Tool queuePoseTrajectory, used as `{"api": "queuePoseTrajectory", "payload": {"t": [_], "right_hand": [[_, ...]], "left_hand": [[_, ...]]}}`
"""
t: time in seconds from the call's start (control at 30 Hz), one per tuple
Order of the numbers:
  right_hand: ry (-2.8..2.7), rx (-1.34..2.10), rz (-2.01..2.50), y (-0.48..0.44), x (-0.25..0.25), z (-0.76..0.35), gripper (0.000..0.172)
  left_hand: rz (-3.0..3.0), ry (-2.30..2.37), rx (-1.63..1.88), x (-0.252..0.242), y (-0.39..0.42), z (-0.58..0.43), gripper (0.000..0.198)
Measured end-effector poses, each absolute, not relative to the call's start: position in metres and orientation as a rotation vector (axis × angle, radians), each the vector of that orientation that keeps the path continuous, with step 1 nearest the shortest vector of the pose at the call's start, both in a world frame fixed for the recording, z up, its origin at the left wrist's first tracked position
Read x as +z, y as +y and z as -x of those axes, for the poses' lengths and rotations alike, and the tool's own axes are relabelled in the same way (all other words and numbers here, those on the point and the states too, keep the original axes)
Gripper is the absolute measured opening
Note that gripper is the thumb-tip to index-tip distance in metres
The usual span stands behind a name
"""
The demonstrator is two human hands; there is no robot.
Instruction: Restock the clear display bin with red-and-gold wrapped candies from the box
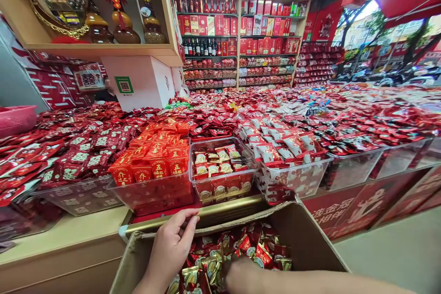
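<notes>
An open cardboard box [320, 243] stands before me with red and gold wrapped candies [248, 243] inside. My left hand [174, 243] is at the box's far left rim, thumb and forefinger brought close together; whether anything is between them is hidden. My right hand [241, 275] reaches down among the candies, blurred, with its fingers out of sight. Just beyond the box sits a clear plastic bin [223, 179], partly filled with small gold, white and red packets [223, 156].
Left of that bin are orange-red packets [155, 156]; to its right, a bin of white and red packets [279, 142]. A gold counter edge [227, 210] runs behind the box. A pink basket [17, 119] is far left. Shelves [237, 36] of bottles and boxes line the back.
</notes>
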State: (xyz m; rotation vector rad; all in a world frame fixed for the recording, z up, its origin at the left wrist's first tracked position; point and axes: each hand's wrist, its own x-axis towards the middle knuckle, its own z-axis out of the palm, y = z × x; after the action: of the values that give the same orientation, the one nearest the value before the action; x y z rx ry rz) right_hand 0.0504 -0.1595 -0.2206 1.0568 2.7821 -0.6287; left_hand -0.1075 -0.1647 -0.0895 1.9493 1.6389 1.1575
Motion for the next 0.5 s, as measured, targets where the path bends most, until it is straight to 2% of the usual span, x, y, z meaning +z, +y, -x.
{"api": "queuePoseTrajectory", "payload": {"t": [0.1,0.17,0.3,0.5], "right_hand": [[2.745,-0.349,-0.966,-0.154,-0.160,-0.062,0.009],[2.955,-0.432,-1.010,-0.153,-0.120,-0.075,0.014],[3.170,-1.213,-1.118,-0.153,-0.070,-0.095,0.016],[3.040,-2.033,-1.432,-0.150,-0.072,-0.089,0.023]], "left_hand": [[-1.868,1.572,1.183,-0.090,-0.166,0.109,0.021],[-1.815,1.495,1.210,-0.089,-0.169,0.109,0.022],[-1.683,1.324,1.230,-0.079,-0.179,0.098,0.029],[-1.428,1.318,1.124,-0.077,-0.185,0.072,0.032]]}}
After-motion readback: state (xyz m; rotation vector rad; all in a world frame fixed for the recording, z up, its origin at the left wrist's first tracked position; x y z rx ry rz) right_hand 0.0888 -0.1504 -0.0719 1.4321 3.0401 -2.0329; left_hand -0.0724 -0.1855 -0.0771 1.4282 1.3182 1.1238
